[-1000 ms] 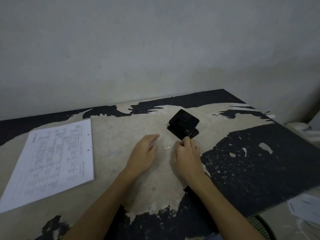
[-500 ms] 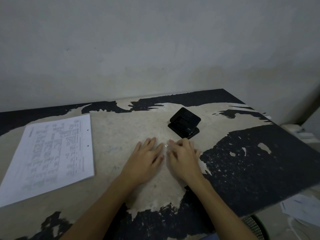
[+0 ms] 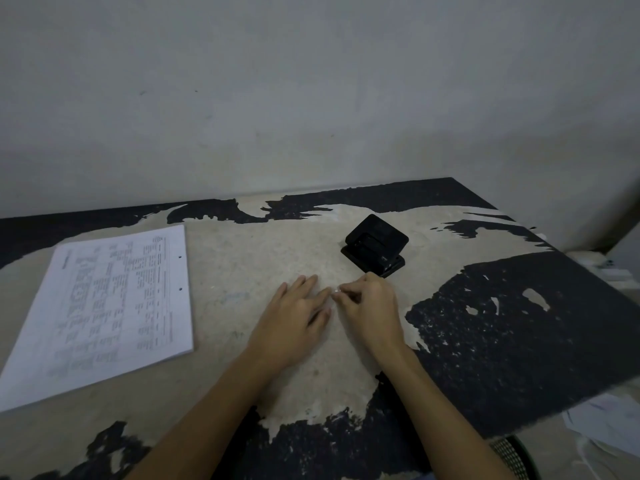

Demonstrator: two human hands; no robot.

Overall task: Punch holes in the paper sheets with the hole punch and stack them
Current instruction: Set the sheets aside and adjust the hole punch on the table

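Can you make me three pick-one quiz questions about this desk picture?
1. Where is the punch?
A. on the papers
B. on the table beyond the right hand
C. on the floor

2. How many holes show in the papers?
A. two
B. five
C. none

3. How does the left hand lie?
A. gripping the punch
B. lifting paper
C. flat on the table

Answers: 1 B, it sits just past the right hand. 2 A, two dots by the right edge. 3 C, fingers spread, holding nothing.

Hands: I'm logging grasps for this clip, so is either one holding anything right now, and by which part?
The left hand lies flat on the worn table, holding nothing. The right hand has curled fingers; whether they pinch anything cannot be told.
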